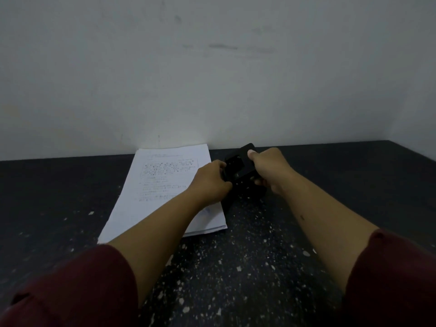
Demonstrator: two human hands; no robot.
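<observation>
Clamps the left grip [208, 182] round the left edge of a black device [236, 166], fingers curled over it. Closes the right grip [271, 171] on the device's right side, thumb up on the raised dark flap, lower fingers tucked beneath. Reaches forward with both forearms bare, dark red sleeves [77, 291] at the elbows. Holds the device between the grips, low at the speckled counter [259, 244], just right of a paper stack [160, 185] under the left wrist.
</observation>
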